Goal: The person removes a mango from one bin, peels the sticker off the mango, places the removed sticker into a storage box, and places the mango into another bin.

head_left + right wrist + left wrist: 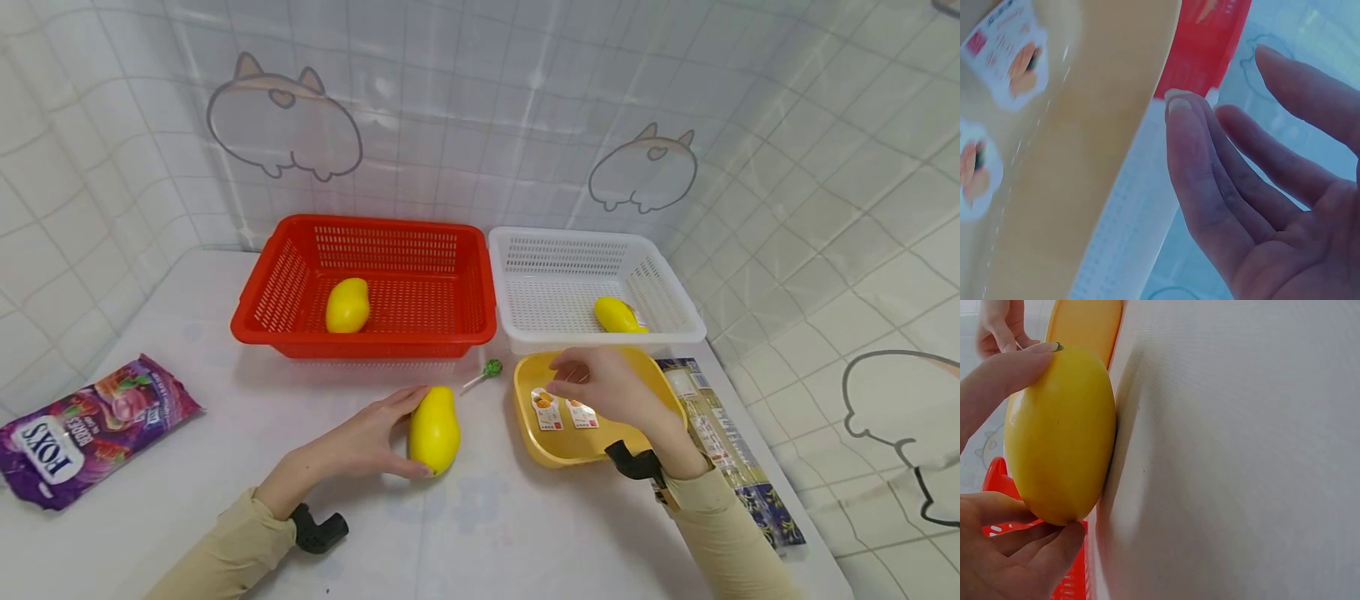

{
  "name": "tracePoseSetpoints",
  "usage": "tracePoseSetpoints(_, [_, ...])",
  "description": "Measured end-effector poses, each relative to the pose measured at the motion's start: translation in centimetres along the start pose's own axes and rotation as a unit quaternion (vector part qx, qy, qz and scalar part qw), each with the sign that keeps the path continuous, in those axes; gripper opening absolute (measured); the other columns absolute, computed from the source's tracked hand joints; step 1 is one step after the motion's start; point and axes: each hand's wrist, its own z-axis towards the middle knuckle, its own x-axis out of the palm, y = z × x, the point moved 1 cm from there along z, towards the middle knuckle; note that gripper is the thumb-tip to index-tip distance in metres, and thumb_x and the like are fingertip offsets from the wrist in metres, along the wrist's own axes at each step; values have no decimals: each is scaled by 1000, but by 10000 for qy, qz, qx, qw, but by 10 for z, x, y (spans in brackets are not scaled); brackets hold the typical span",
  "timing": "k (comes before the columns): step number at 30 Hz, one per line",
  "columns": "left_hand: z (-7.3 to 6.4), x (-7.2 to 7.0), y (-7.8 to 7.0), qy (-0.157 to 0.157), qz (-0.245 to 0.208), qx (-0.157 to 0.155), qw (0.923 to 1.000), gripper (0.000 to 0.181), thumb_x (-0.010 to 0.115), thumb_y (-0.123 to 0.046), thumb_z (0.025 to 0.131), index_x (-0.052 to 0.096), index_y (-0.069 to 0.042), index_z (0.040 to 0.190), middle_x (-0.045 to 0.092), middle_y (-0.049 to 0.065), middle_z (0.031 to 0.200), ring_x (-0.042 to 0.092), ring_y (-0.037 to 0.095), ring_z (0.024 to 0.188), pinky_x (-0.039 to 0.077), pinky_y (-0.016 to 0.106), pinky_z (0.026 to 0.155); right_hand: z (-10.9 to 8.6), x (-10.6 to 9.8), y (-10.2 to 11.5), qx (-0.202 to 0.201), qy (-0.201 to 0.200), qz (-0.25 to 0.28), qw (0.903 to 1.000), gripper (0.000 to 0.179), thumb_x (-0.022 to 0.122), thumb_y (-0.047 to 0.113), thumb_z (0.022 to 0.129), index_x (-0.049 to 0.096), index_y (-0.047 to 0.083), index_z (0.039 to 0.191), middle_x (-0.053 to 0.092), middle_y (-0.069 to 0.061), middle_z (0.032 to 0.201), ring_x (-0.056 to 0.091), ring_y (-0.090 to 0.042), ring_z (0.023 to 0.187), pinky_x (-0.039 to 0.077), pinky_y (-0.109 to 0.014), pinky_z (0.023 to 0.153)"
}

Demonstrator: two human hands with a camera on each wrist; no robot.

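My left hand (367,437) holds a yellow mango (435,431) by its two ends, thumb at the near end and fingers at the far end. In the left wrist view the mango (1063,437) stands close over the white table, its stem end by the thumb. My right hand (600,383) hovers over a yellow basin (573,450), fingers loosely bent and nothing between them. Two stickers with a fruit picture, one of them a label (547,410), lie in the basin. The right wrist view shows the right hand (1260,181) beside the basin's wall, thumb apart from the fingers.
Behind stand a red basket (367,340) with one mango (348,306) and a white basket (592,337) with another mango (617,315). A green lollipop (491,367) lies between. A purple Fox's bag (97,429) is at left, a clear-and-blue package (727,442) at right.
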Motion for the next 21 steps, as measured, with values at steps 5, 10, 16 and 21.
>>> tracePoseSetpoints(5, [0,0,0,-3,3,1,10000,117,88,-53,68,29,-7,158,33,11,161,34,33,146,31,55,118,1,11,10,112,-7,152,9998,31,76,25,90,71,6,114,71,1,98,67,-13,87,58,-30,79])
tracePoseSetpoints(10, [1,0,1,-13,21,-1,10000,118,88,-54,67,29,-7,158,33,11,161,35,32,146,32,55,118,4,21,21,169,-28,338,9993,31,75,27,91,71,8,115,70,0,101,67,-14,89,59,-31,81])
tracePoseSetpoints(16, [0,0,0,-19,67,-3,10000,117,88,-54,68,29,-7,158,33,11,161,34,34,146,31,56,118,8,33,33,187,-40,512,9985,30,74,23,91,68,9,117,70,-4,109,66,-15,93,59,-31,84])
tracePoseSetpoints(21, [0,0,0,-27,50,3,10000,117,88,-54,67,30,-8,158,33,10,161,35,33,146,31,56,118,9,42,40,93,4,601,9982,30,75,27,91,69,12,115,70,-2,109,65,-14,93,59,-29,83])
